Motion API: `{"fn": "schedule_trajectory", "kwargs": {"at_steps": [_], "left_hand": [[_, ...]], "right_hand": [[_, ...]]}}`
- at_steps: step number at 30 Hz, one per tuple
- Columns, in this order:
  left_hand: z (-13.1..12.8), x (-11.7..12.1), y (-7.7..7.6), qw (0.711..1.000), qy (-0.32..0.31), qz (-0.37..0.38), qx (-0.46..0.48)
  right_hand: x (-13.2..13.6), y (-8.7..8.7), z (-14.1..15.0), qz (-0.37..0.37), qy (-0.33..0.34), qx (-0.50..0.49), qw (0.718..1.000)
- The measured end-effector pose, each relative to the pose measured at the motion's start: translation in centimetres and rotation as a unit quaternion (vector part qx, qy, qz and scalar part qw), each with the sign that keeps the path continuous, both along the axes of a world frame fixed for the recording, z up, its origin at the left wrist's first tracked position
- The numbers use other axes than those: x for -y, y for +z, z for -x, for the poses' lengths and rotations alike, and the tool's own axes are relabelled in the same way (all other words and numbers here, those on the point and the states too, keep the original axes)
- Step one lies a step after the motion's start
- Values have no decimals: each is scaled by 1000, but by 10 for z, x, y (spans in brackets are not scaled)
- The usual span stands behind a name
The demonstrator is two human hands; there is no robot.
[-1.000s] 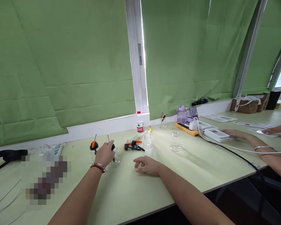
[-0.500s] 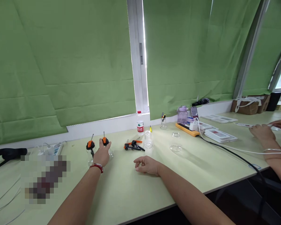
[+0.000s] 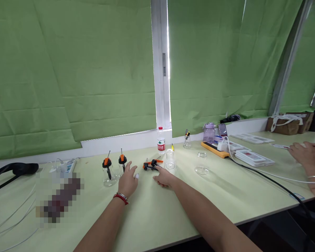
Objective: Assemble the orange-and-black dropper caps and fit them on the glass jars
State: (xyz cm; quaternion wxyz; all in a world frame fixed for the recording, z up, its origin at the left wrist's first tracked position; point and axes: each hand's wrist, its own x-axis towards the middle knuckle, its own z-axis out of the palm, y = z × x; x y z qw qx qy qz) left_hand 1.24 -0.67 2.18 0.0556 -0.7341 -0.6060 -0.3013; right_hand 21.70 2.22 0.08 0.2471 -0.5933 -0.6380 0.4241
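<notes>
My left hand [image 3: 128, 181] hovers just right of two small clear glass bottles with orange-and-black pump tops [image 3: 108, 173] [image 3: 122, 164]; its fingers are spread and it holds nothing. My right hand [image 3: 163, 177] lies on the pale green table [image 3: 157, 217] with its fingers stretched toward loose orange-and-black pump tops [image 3: 152, 164], touching or almost touching them. Past these stands an empty clear glass bottle [image 3: 170, 159], with another [image 3: 201, 164] further right.
A water bottle [image 3: 161, 140] stands by the window sill, beside a small bottle with a pump [image 3: 187, 139], a purple jug [image 3: 209, 132] and an orange power strip [image 3: 214, 148] with a black cable. Another person's hands [image 3: 304, 154] work over white cards [image 3: 254, 157] at right.
My left hand let go of the second pump bottle, which now stands beside the first, and drew back to the right. My right hand slid forward to the loose pump tops.
</notes>
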Motion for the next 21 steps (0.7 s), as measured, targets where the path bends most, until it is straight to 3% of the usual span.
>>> {"fn": "schedule_trajectory", "kwargs": {"at_steps": [5,11,16,21], "left_hand": [[3,-2,-20,983,-63,67,156],[12,-8,-30,955,-49,122,266],[14,-11,-38,944,-68,147,287],[14,-8,-35,951,-52,153,264]], "right_hand": [[-11,-3,8,-40,-31,80,996],[-19,-4,7,-114,-56,119,985],[-24,-7,8,-112,-54,150,981],[-16,-8,9,-141,-21,169,975]]}}
